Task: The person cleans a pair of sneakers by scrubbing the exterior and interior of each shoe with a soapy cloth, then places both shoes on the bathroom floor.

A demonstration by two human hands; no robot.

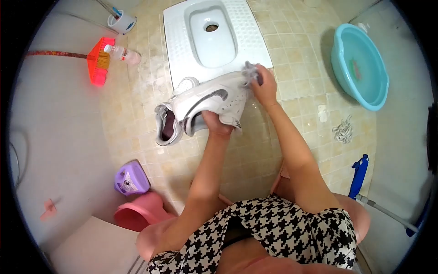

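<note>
My left hand [216, 124] reaches into the opening of a white sneaker [214, 98] with a dark swoosh and grips it, holding the shoe on its side above the floor. My right hand [266, 86] is closed around a crumpled grey scrubber [250, 73], pressed against the toe end of that sneaker. The scrubber's exact kind is hard to make out. A second white sneaker [169, 125] with a dark inside lies on the tiles just left of the held one, partly covered by it.
Ahead lies a white squat toilet [246, 41]. A turquoise basin [337, 59] and white shoelaces [343, 130] are on the right. Leftward are a broom [98, 61], plastic bottle [124, 54], white cup [122, 23], purple jug [132, 178] and pink bucket [146, 208]. A blue-headed tool [359, 176] lies right.
</note>
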